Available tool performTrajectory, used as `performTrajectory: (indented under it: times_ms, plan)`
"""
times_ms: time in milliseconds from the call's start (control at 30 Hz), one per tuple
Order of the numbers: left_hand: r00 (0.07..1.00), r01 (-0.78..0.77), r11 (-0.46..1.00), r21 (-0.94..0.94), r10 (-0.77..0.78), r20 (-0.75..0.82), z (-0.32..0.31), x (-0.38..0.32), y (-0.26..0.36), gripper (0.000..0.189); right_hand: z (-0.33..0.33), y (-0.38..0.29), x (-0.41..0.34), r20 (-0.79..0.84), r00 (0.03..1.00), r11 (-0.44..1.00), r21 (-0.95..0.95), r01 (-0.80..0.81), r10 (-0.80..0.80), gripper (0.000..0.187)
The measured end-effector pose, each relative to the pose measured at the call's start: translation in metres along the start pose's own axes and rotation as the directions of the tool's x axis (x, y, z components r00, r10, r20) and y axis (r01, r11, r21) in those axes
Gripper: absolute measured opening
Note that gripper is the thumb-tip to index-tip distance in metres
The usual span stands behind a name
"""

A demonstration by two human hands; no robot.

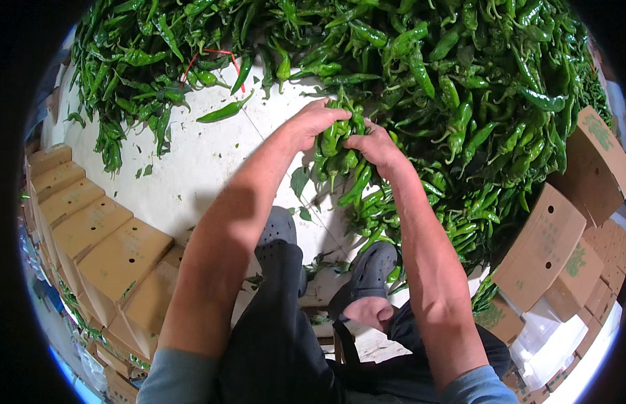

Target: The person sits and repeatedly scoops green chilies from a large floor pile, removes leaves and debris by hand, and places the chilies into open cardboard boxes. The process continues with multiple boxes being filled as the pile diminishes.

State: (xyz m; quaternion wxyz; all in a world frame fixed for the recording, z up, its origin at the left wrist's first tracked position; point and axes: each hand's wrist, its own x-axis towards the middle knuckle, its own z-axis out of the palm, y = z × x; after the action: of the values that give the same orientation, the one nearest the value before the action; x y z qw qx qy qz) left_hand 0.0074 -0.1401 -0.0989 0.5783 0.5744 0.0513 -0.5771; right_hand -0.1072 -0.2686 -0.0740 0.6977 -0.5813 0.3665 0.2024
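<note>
Both of my hands are at a bunch of green chili peppers [332,137] held just above the floor. My left hand [313,121] grips the bunch from its left side, the thumb lying across the top. From the right, my right hand [376,146] closes around the same peppers, and its inner fingers are hidden. Directly beyond and to the right rises a large heap of green peppers [444,101]. Below my right hand, loose peppers [373,202] spread toward my shoe. A single pepper [224,110] lies on the floor to the left.
Cardboard boxes [125,257] stand in a row at the left. More cardboard boxes [540,247] and white plastic sheeting [548,338] are at the right. A red strap [237,68] lies among the far peppers. My clogs [368,270] rest on the white, leaf-strewn floor [202,151].
</note>
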Motion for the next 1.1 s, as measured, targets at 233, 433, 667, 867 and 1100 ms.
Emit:
performTrajectory:
  times_ms: [233, 433, 667, 867, 1100]
  plan:
    - [0.997, -0.057, 0.995, -0.084, 0.061, 0.045, 0.011, -0.07, 0.006, 0.03, 0.008, -0.036, -0.057, 0.072, 0.997, 0.997, -0.072, -0.033, 0.038, 0.04]
    - [0.942, -0.298, 0.897, -0.326, 0.331, 0.05, 0.032, -0.147, 0.056, 0.029, 0.039, -0.125, -0.137, 0.085, 0.987, 0.938, -0.307, 0.158, -0.138, 0.039]
    - [0.847, -0.532, 0.844, 0.074, 0.531, 0.04, -0.031, -0.374, 0.192, 0.039, 0.187, -0.243, -0.269, 0.363, 0.813, 0.855, -0.078, 0.513, -0.455, 0.026]
    - [0.836, -0.27, 0.82, 0.505, 0.46, -0.299, -0.074, -0.604, 0.133, 0.025, 0.363, -0.168, -0.345, 0.321, 0.701, 0.76, 0.108, 0.641, -0.637, 0.032]
    - [0.91, 0.004, 0.713, 0.701, 0.288, -0.298, -0.139, -0.62, -0.081, 0.063, 0.439, 0.05, -0.338, 0.149, 0.776, 0.743, -0.226, 0.63, -0.613, 0.051]
